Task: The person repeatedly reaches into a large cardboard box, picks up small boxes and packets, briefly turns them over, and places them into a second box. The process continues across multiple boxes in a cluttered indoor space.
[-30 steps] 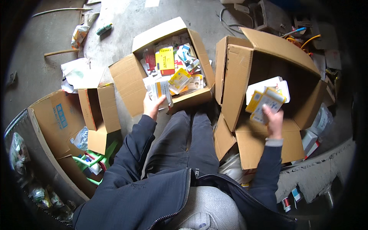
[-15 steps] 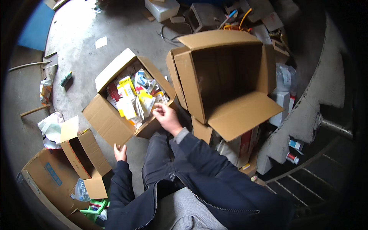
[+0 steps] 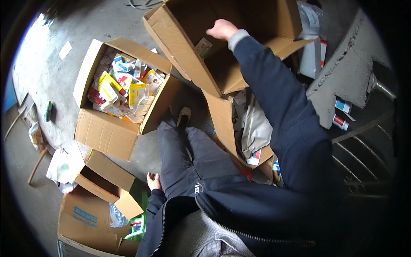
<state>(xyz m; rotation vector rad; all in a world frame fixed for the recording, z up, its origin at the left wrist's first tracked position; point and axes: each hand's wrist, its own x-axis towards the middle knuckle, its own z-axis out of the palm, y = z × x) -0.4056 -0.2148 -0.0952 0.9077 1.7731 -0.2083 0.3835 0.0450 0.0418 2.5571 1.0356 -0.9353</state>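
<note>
My right hand point(image 3: 222, 30) reaches over the mouth of a large open cardboard box point(image 3: 180, 40), fingers curled together with nothing visible in them. Below the fingertips, inside that box and apart from the hand, is a small printed carton point(image 3: 203, 47); whether it rests or falls I cannot tell. To the left, an open cardboard box point(image 3: 107, 132) is filled with a heap of small cartons point(image 3: 128, 88) in white, yellow, red and blue. Close beside my thigh hangs my left hand point(image 3: 153, 181), fingers loosely bent and apart, holding nothing.
At lower left, a small open carton point(image 3: 111, 169) sits on a larger cardboard box point(image 3: 81, 214) containing a clear plastic bag point(image 3: 117, 215) and a green plastic item point(image 3: 138, 229). A green bottle point(image 3: 48, 111) lies on the floor. Metal bars point(image 3: 357, 156) and rough grey material point(image 3: 342, 68) stand at right.
My right hand has moved from the filled box up and right over the large box, where a small carton now shows. My left hand has moved away from the filled box's flap toward my thigh.
</note>
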